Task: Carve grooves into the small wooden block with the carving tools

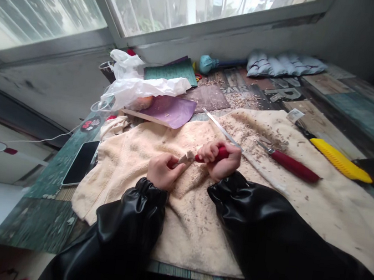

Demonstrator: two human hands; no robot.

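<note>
Wood piece (pixel 185 157), small and pale, is pinched in my left hand (pixel 162 170) just above the beige towel (pixel 192 232). My right hand (pixel 223 161) is clenched round the red-handled knife (pixel 222 153), whose blade meets the wood. I judge this mid-whittle, with shavings (pixel 243 129) strewn on the cloth; the next stroke calls for a short, controlled cut clear of the left thumb.
</note>
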